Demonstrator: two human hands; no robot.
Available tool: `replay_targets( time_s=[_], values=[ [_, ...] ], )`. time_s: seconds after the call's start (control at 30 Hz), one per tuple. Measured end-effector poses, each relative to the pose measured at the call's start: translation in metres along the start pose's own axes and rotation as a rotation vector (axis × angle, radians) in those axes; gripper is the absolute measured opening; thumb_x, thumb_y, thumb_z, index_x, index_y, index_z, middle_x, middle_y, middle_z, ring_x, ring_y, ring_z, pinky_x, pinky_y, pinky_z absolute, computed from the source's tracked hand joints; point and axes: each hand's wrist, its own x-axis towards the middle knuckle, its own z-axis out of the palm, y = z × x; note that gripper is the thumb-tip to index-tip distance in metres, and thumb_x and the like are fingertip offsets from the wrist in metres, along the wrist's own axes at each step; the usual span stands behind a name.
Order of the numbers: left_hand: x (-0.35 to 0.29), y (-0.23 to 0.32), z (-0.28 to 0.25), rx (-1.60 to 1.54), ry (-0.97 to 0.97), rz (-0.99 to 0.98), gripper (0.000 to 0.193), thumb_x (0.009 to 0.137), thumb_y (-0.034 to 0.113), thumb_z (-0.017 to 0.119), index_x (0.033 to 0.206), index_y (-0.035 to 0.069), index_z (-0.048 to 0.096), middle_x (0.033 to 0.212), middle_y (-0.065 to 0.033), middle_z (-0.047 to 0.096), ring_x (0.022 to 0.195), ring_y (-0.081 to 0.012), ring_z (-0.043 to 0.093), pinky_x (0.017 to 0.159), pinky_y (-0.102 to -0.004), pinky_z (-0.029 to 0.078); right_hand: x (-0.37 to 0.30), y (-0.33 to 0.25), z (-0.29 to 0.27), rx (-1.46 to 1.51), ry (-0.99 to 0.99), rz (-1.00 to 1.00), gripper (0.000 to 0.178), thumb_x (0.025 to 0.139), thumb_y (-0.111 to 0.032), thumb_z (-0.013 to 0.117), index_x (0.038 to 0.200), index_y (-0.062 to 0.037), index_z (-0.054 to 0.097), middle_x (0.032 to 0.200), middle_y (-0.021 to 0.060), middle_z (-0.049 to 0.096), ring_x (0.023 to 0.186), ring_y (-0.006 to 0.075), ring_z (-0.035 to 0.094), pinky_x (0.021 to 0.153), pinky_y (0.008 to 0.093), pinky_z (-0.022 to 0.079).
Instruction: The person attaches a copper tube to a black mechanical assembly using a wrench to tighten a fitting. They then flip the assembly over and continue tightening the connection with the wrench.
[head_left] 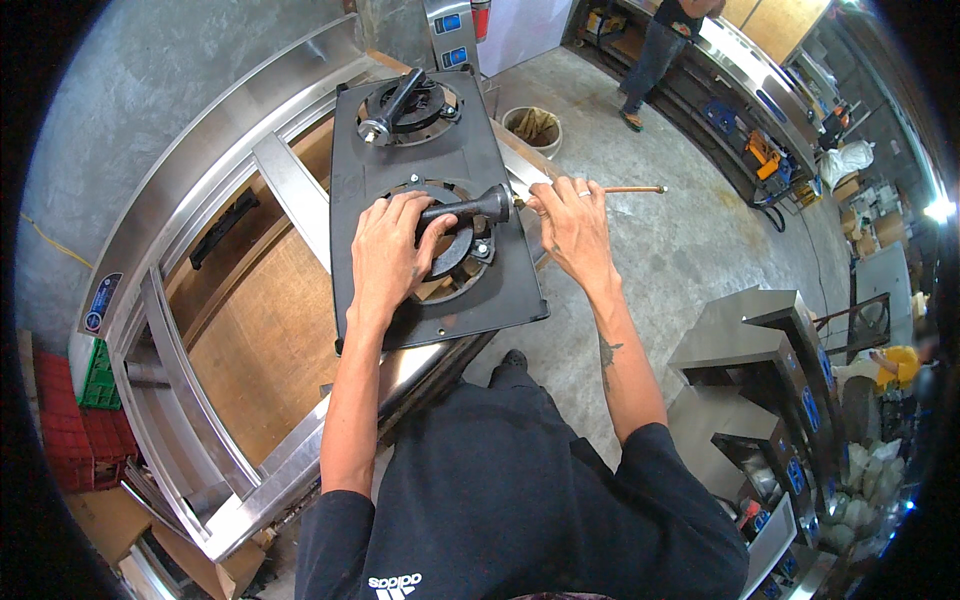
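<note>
My left hand (388, 245) is wrapped round the black metal burner tube (486, 207), which lies across the nearer ring opening of a black two-burner stove top (372, 172). Its flared end points right, toward my other hand. My right hand (575, 225) pinches a thin copper pipe (632, 189) that sticks out to the right. A small brass-coloured fitting (518, 202) shows between the tube's flared end and my right fingertips; whether it is joined to the pipe is hidden. In the farther ring sits a second black burner (404, 104) with its own tube.
The stove top rests on a stainless steel frame (290, 195) with a wooden panel (255, 355) inside. Beyond it stands a white bucket (545, 112). A person (660, 60) stands by a far workbench. Steel cabinets (735, 350) are at right, a red crate (85, 430) at left.
</note>
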Motion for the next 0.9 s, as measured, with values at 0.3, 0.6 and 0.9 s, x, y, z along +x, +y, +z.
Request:
replay_targets(
  time_s=[0.3,0.6,0.9],
  values=[
    [0.0002,0.0011,-0.0004,0.001,0.006,-0.001,0.035,0.097,0.037,0.077,0.113,0.006,0.076,0.119,-0.0075,0.076,0.103,-0.0302,0.067,0.089,-0.0407,0.051,0.0006,-0.0002,-0.0020,-0.002,0.002,-0.014,0.013,0.102,-0.020,0.066,0.111,-0.0120,0.069,0.097,0.0094,0.060,0.098,0.0307,0.060,0.097,0.0478,0.042],
    [0.0003,0.0008,0.0002,0.003,0.028,0.016,0.035,0.096,0.037,0.078,0.113,0.006,0.076,0.118,-0.0073,0.076,0.102,-0.0301,0.067,0.090,-0.0404,0.051,-0.0002,0.0007,0.0000,-0.007,0.003,-0.013,0.012,0.102,-0.020,0.066,0.111,-0.0123,0.068,0.097,0.0096,0.060,0.098,0.0312,0.059,0.099,0.0486,0.042],
    [0.0003,0.0006,-0.0003,-0.002,0.009,0.002,0.035,0.096,0.037,0.077,0.114,0.006,0.076,0.119,-0.0079,0.076,0.102,-0.0309,0.066,0.090,-0.0411,0.051,-0.0001,-0.0008,-0.0011,-0.007,0.001,-0.008,0.012,0.103,-0.020,0.065,0.111,-0.0120,0.068,0.097,0.0098,0.060,0.099,0.0314,0.060,0.099,0.0488,0.043]
  ],
)
